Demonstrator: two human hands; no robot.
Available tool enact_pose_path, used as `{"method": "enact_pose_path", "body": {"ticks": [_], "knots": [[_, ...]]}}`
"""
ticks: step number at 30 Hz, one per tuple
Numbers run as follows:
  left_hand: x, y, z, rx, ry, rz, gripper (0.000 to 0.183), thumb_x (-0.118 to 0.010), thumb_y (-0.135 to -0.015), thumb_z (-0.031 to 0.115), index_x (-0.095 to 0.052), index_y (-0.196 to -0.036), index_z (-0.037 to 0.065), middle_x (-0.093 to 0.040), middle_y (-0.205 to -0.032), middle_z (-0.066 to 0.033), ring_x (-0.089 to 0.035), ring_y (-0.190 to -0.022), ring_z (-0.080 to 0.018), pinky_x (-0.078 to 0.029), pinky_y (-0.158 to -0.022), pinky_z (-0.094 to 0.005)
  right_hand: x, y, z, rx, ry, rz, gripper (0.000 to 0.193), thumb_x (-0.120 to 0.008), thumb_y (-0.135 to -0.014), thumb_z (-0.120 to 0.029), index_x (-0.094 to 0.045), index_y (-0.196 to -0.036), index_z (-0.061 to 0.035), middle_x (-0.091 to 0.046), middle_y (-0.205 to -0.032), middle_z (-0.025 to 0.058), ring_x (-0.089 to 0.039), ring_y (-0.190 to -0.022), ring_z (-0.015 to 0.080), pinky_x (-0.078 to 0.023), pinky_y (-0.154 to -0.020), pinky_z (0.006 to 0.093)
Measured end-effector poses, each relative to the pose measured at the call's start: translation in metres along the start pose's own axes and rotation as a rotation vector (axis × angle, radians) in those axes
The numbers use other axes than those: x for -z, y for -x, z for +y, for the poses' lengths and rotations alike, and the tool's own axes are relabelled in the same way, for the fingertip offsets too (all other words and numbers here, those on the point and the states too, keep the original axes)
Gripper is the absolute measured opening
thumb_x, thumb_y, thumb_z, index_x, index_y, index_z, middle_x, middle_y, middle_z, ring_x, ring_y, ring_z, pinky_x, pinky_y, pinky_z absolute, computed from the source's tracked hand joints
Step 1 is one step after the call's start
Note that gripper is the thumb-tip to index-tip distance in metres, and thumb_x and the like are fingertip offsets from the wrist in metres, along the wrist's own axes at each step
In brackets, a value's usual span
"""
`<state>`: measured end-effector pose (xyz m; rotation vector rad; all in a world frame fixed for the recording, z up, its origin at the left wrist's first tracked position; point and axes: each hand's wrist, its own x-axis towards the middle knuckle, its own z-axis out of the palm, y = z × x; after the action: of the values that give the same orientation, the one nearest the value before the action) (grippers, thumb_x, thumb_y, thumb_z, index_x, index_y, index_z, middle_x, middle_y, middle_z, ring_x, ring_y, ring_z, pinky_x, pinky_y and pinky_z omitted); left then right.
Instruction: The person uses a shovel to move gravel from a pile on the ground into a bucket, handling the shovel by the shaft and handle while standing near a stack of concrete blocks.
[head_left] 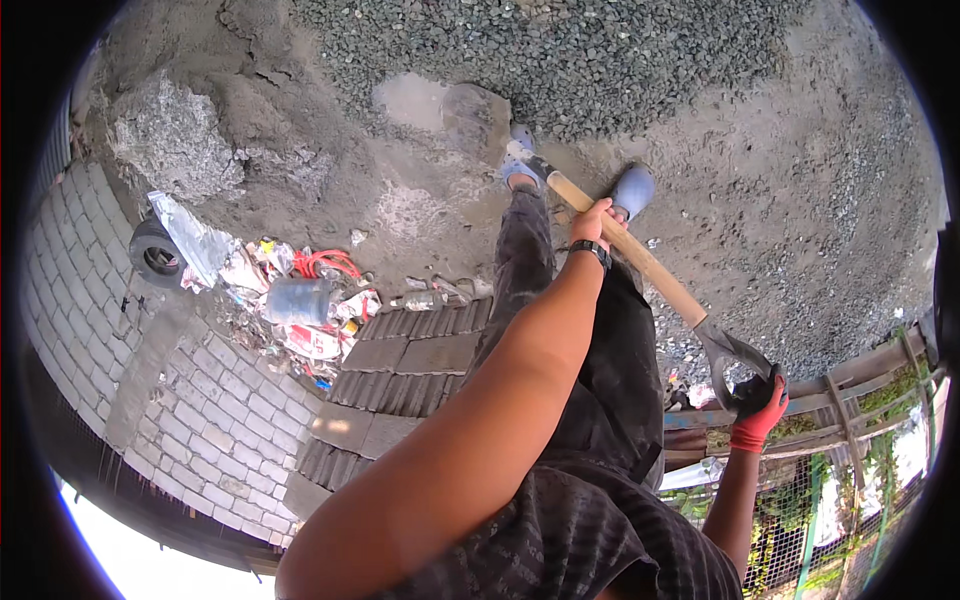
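A shovel [650, 265] with a wooden shaft slants across in front of my legs. Bare and wearing a dark wristwatch [591, 251], my left hand [598, 222] is wrapped round the middle of the shaft. In a red and black glove, my right hand [762, 402] grips the D-shaped handle [722, 350] at the shovel's top end. The mud-coated blade [474, 118] rests low at the edge of a heap of grey gravel [570, 60], beside my left shoe [517, 150]. My right shoe [633, 190], a blue-grey clog, stands just right of the shaft.
Wet grey sand [270, 120] is piled at the far left. Nearer lie a tyre [158, 254], a plastic container [297, 302] and mixed rubbish. Stacked grey blocks [410, 355] stand left of my legs, by a block wall [215, 400]. A fence [800, 510] runs along the right.
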<state>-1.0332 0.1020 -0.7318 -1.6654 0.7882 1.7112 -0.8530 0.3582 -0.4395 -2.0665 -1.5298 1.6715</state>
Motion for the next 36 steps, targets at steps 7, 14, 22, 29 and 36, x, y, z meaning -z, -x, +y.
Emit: {"method": "enact_pose_path", "body": {"ticks": [7,14,22,29,36], "knots": [[0.006,-0.047,0.005,-0.005,-0.024,-0.004,0.021,-0.072,-0.083,0.014,-0.055,-0.090,0.005,-0.054,-0.080,-0.0070,-0.060,-0.070,-0.0241,-0.055,-0.067,-0.0434,-0.011,-0.058,0.048,-0.157,-0.004,0.042,0.044,-0.051,-0.095,-0.041,-0.058,-0.118,-0.0045,-0.046,-0.069,0.0016,-0.046,-0.052,0.0148,-0.040,-0.050,0.0301],[0.021,-0.095,0.022,-0.007,-0.012,-0.020,0.024,-0.070,-0.086,0.016,-0.052,-0.098,0.006,-0.052,-0.083,-0.0069,-0.058,-0.067,-0.0260,-0.054,-0.062,-0.0471,-0.038,-0.113,0.100,-0.183,0.017,0.103,0.050,-0.053,-0.092,-0.045,-0.057,-0.127,-0.0092,-0.049,-0.073,0.0042,-0.049,-0.053,0.0169,-0.044,-0.050,0.0325],[0.050,-0.155,0.081,-0.132,-0.086,-0.004,0.026,-0.070,-0.087,0.017,-0.051,-0.102,0.006,-0.052,-0.089,-0.0077,-0.061,-0.081,-0.0292,-0.054,-0.071,-0.0487,-0.118,-0.150,0.148,-0.228,-0.069,-0.003,0.036,-0.054,-0.091,-0.040,-0.059,-0.105,-0.0069,-0.047,-0.066,0.0031,-0.047,-0.050,0.0167,-0.041,-0.046,0.0340],[0.048,-0.116,0.132,-0.303,-0.150,0.056,0.029,-0.071,-0.087,0.017,-0.051,-0.106,0.005,-0.052,-0.092,-0.0069,-0.061,-0.083,-0.0277,-0.054,-0.075,-0.0442,-0.159,-0.150,0.158,-0.322,-0.160,-0.062,0.034,-0.055,-0.090,-0.038,-0.060,-0.101,-0.0060,-0.047,-0.062,0.0034,-0.047,-0.047,0.0174,-0.039,-0.043,0.0335],[0.020,0.021,0.183,-0.396,-0.154,-0.036,0.033,-0.067,-0.091,0.016,-0.048,-0.110,-0.001,-0.048,-0.099,-0.0105,-0.057,-0.090,-0.0249,-0.056,-0.084,-0.0427,-0.161,-0.086,0.093,-0.390,-0.235,-0.078,0.030,-0.059,-0.088,-0.036,-0.050,-0.073,-0.0124,-0.041,-0.056,0.0002,-0.037,-0.041,0.0152,-0.035,-0.041,0.0341]]}}
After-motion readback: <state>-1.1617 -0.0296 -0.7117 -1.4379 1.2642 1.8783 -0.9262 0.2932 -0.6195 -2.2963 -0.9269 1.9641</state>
